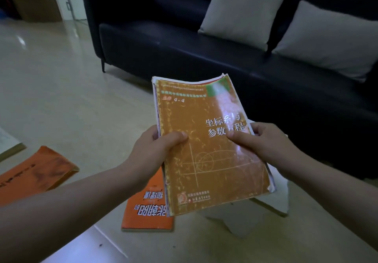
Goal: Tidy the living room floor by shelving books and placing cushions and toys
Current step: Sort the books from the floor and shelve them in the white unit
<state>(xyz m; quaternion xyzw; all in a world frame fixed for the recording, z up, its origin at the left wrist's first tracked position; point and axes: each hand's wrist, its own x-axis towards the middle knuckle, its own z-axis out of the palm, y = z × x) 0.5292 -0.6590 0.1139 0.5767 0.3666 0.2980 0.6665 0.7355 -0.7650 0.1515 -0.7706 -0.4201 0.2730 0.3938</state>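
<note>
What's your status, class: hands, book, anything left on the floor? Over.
Both gripping brown maths textbook: left hand, right hand, thumbs on cover. Held above floor, unshelved. Lying below: orange book, second orange book, white cushion.

The left hand (pixel 157 148) and the right hand (pixel 259 140) are bare. The left forearm (pixel 81 197) and right forearm (pixel 327 181) are bare too, as far as they show.

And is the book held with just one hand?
No, the left hand and the right hand both grip the orange-brown book.
</note>
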